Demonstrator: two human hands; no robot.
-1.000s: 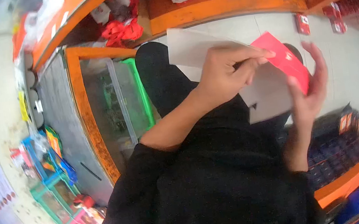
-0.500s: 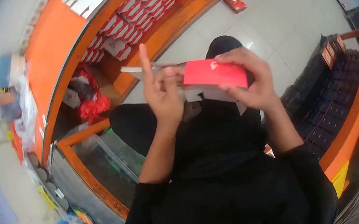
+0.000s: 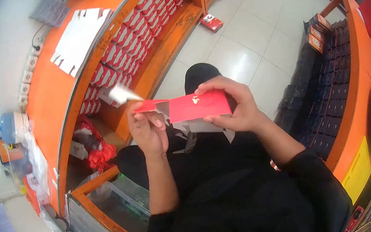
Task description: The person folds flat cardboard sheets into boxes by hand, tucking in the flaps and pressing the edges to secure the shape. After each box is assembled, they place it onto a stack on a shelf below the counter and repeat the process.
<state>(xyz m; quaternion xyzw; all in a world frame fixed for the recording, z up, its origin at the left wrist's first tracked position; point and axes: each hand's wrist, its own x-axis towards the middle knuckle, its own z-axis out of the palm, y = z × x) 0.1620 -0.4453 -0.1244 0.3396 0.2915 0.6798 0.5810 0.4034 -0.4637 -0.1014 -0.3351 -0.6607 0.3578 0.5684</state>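
Note:
A small red cardboard box (image 3: 193, 106) with a pale logo on its face is held in front of my lap. My right hand (image 3: 238, 104) grips its right end, thumb below and fingers above. At the left end, a red flap (image 3: 151, 104) stands out from the box, and a white flap (image 3: 123, 95) beyond it is blurred. My left hand (image 3: 148, 133) is closed at the red flap, its fingers curled against it. White and grey inner panels show under the box, partly hidden by the hands.
Stacked red-and-white boxes (image 3: 130, 43) fill the orange shelf (image 3: 163, 43) at left. White cut sheets (image 3: 80, 40) lie on its top. Rows of dark boxes (image 3: 330, 100) stand at right. A red box (image 3: 212, 23) lies on the tiled floor (image 3: 256, 44).
My left index finger, earlier pointing up, is now bent at the box's left end. The red flap there has come into view. The whole view has shifted, showing more floor and shelf.

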